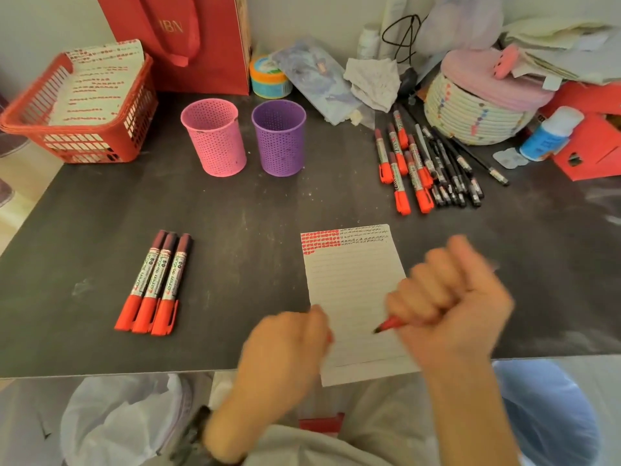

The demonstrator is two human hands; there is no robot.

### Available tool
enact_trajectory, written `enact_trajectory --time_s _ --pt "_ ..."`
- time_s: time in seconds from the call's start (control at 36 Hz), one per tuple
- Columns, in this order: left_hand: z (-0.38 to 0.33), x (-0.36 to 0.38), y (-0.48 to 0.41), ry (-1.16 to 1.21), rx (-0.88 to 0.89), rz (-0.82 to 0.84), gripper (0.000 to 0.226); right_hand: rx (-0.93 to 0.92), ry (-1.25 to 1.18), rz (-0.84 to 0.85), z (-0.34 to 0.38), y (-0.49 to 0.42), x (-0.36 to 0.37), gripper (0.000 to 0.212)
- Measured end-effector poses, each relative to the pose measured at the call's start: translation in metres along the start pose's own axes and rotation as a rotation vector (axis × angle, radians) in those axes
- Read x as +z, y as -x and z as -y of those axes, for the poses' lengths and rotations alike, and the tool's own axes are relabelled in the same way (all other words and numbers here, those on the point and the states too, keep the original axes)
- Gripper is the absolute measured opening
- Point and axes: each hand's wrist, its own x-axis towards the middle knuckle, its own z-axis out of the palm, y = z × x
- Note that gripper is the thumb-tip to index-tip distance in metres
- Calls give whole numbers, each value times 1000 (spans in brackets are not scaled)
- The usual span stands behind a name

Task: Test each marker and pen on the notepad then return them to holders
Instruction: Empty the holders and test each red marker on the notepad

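A stiff, light marker (pixel 389 325) is being gripped by its barrel in the right hand (pixel 450 297) (a good hold); a cap (pixel 330 338), probably, is being pinched by the left hand (pixel 285 344).

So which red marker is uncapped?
The marker in the right hand, dark tip bare over the notepad; the three at left and the pile are capped.

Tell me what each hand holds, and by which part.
The right hand holds a red marker by its barrel; only the tip shows past the grip. The left hand is curled; whether it holds anything cannot be told.
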Motion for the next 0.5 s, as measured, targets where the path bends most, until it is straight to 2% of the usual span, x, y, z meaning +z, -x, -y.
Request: enact_trajectory --time_s 0.03,0.11,0.17,0.25,0.31,0.42,0.5 --pt "12 -8 -3 91 -54 -14 39 -51 25 45 15 -3 -4 54" --pt "39 -31 -11 324 -173 -220 57 -131 77 110 42 -13 -13 51" --pt "44 -37 -20 488 -169 -292 67 -120 99 98 38 -23 -12 50" --pt "41 -39 -36 562 -82 -290 69 -91 147 13 22 -34 -9 46" --pt "37 -36 -47 526 -10 -245 62 -78 247 1 13 -39 -12 49" --pt "33 -24 -71 281 67 -182 38 -51 486 -36 7 -46 -18 63" --pt "35 -14 -86 123 148 -130 30 -32 604 -24 9 -51 -18 76"
